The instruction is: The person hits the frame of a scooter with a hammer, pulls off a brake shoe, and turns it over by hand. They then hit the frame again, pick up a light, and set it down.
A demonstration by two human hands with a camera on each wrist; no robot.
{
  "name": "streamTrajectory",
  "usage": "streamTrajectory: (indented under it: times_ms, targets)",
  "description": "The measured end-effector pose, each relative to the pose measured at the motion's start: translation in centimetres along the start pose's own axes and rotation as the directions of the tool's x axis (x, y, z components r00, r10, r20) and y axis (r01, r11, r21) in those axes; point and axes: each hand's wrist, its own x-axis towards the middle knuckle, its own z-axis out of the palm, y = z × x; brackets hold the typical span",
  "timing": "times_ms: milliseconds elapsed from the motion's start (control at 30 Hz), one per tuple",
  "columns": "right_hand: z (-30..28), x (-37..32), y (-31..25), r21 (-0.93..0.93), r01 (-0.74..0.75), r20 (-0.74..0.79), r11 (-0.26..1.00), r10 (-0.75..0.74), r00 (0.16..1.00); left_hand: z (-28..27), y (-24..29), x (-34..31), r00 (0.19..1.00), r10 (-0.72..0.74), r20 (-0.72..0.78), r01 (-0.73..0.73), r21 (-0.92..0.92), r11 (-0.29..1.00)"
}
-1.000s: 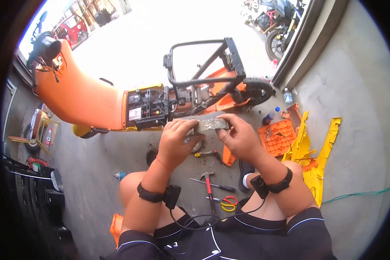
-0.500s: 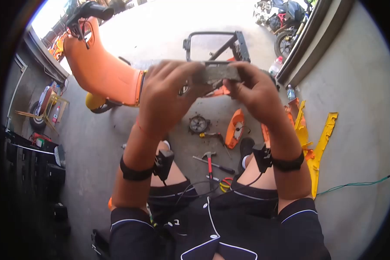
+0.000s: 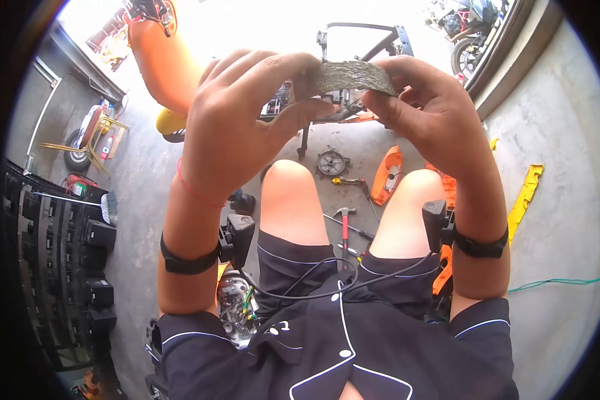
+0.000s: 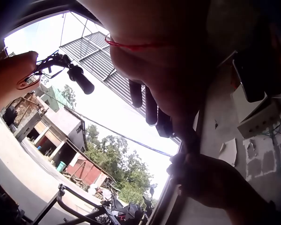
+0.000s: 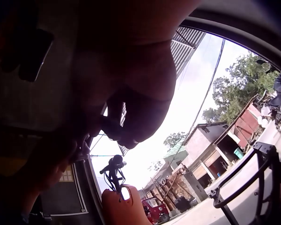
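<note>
A curved brake shoe (image 3: 353, 77) with a rough grey face is held up level between both hands in the head view. My left hand (image 3: 243, 113) grips its left end, fingers above and thumb below. The right hand (image 3: 437, 110) pinches the other end, with the thumb under the edge. Dark shadow covers the left hand (image 4: 159, 93) in the left wrist view and the right hand (image 5: 131, 103) in the right wrist view; the shoe is not made out there. Beyond the hands stands an orange scooter (image 3: 163, 67), partly stripped to its black frame (image 3: 363, 50).
On the floor lie a round metal wheel part (image 3: 331, 163), an orange panel (image 3: 388, 175), a red-handled hammer (image 3: 345, 227) and a yellow panel (image 3: 527, 200). A tray of small parts (image 3: 237, 303) sits beside the left thigh. Black racks (image 3: 60, 267) line the left side.
Both hands have raised the brake shoe from low over the floor toward the head camera. The round wheel part has come into view below, and the scooter has shifted up in the view.
</note>
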Motion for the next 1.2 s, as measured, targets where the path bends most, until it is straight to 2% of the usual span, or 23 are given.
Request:
streamTrajectory:
  times_ms: [100,167,200,267,333,367,400,433,533,600,633,667,733,767,800,833,867,933,1000,1033,1100,1133,1200]
  targets:
    - [-0.7,-0.1,-0.3,-0.024,-0.054,0.006,0.998,0.054,0.999,0.2,0.9,0.3,1.000,-0.013,-0.005,0.013,-0.024,1.000]
    - [-1.2,0.1,0.4,0.001,0.067,-0.018,0.998,-0.067,0.998,0.5,1.2,0.5,0.998,-0.038,-0.041,0.037,-0.005,0.999]
    - [-1.7,-0.1,-0.5,0.011,-0.016,-0.034,1.000,0.016,0.999,0.9,1.6,0.6,0.996,-0.069,-0.064,0.070,0.019,0.997]
    - [-3.8,0.2,-3.0,-0.244,-0.104,0.105,0.964,0.132,0.986,1.4,2.0,1.0,0.990,-0.093,-0.110,0.087,-0.053,0.995]
    - [-4.7,0.1,-4.0,-0.254,-0.006,-0.002,0.967,0.006,1.000,1.5,3.3,1.2,0.933,-0.344,-0.104,0.322,-0.183,0.929]
    - [-7.5,0.3,-6.3,0.084,-0.112,0.246,0.990,0.089,0.965,1.7,2.9,1.5,0.974,-0.190,-0.127,0.179,-0.095,0.979]
    - [-5.2,-1.8,-7.4,-0.306,0.091,-0.019,0.948,-0.102,0.995,1.8,2.6,1.7,0.979,-0.148,-0.139,0.143,-0.047,0.989]
    - [-5.4,-2.3,-7.4,-0.317,0.071,-0.034,0.946,-0.086,0.996,1.7,1.9,1.8,0.988,-0.105,-0.116,0.102,-0.030,0.994]
    - [-6.1,-2.9,-8.2,-0.275,-0.149,-0.047,0.950,0.141,0.989,2.2,1.1,1.2,0.997,-0.048,-0.057,0.048,-0.002,0.999]
    - [-6.5,-3.2,-8.0,-0.229,-0.282,-0.050,0.932,0.278,0.959,3.1,1.4,0.7,1.000,0.011,-0.016,-0.008,0.197,0.980]
    - [-7.1,-3.2,-7.5,-0.150,-0.297,0.029,0.943,0.305,0.952,3.8,2.3,0.9,0.994,-0.082,-0.070,0.083,0.012,0.996]
    - [-7.5,-2.7,-7.7,-0.150,-0.298,0.022,0.943,0.305,0.952,4.2,2.3,0.7,0.995,-0.075,-0.069,0.076,0.009,0.997]
    - [-7.6,-1.0,-8.7,-0.159,-0.591,0.107,0.791,0.609,0.786,4.9,2.2,0.2,0.983,-0.172,-0.071,0.159,-0.164,0.974]
    - [-7.0,-1.1,-8.4,-0.113,-0.552,-0.026,0.826,0.553,0.833,5.2,2.5,0.1,0.977,-0.190,-0.097,0.171,-0.183,0.968]
    - [-6.7,-1.8,-6.3,-0.105,-0.544,-0.013,0.833,0.545,0.838,5.4,2.8,0.1,0.971,-0.220,-0.093,0.201,-0.177,0.963]
    - [-6.6,-3.0,-3.1,-0.205,-0.108,-0.019,0.973,0.106,0.994,5.5,2.9,0.1,0.970,-0.220,-0.104,0.198,-0.189,0.962]
    - [-6.3,-3.3,-1.2,-0.278,0.353,0.006,0.894,-0.365,0.931,5.5,3.1,0.2,0.970,-0.218,-0.111,0.195,-0.184,0.963]
    - [-3.9,-2.4,-3.4,-0.344,-0.005,-0.043,0.939,-0.010,0.999,5.1,3.2,0.4,0.977,-0.191,-0.092,0.174,-0.167,0.970]
    - [-2.9,-2.0,-1.8,-0.213,0.035,-0.022,0.976,-0.041,0.999,5.1,3.1,0.0,0.951,-0.299,-0.075,0.254,-0.358,0.898]
    - [-3.0,-2.2,-0.9,-0.153,0.035,-0.015,0.988,-0.037,0.999,4.7,3.2,0.2,0.951,-0.301,-0.078,0.262,-0.321,0.910]
    - [-3.7,-2.4,0.6,-0.065,0.006,-0.002,0.998,-0.006,1.000,4.4,3.2,1.0,0.987,0.150,-0.063,-0.155,-0.075,0.985]
    - [-3.9,-2.4,0.9,-0.032,-0.011,0.003,0.999,0.011,1.000,4.4,2.8,0.7,0.986,0.151,-0.065,-0.156,-0.065,0.986]
    - [-3.9,-2.7,0.8,-0.020,-0.079,0.039,0.997,0.079,0.996,4.7,2.5,-0.2,0.991,0.015,-0.133,-0.034,-0.146,0.989]
